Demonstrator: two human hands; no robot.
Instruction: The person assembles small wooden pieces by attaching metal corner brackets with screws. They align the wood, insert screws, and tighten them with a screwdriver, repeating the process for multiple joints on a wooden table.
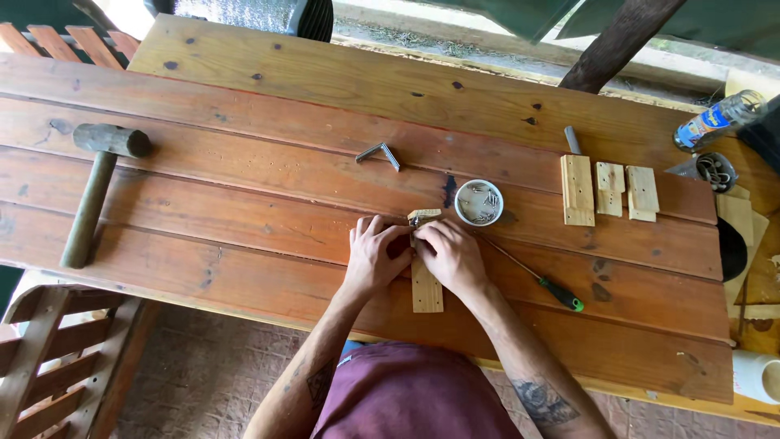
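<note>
Both hands rest together at the middle of a wooden plank table (244,187). My left hand (372,254) and my right hand (452,255) press on a small light wooden piece (426,286) that lies lengthwise toward me, with a short crosspiece (424,215) showing just beyond my fingertips. What my fingers pinch between them is hidden. A small white bowl (478,202) of metal screws stands just past my right hand. A screwdriver (546,284) with a dark and green handle lies to the right of my right wrist.
A mallet (96,185) lies at the left. A metal angle bracket (379,153) sits beyond my hands. Three small wooden blocks (609,191) and a metal rod (573,140) lie at the right, with a bottle (719,119) and a tin of hardware (715,171) farther right. A wooden chair (49,358) stands at lower left.
</note>
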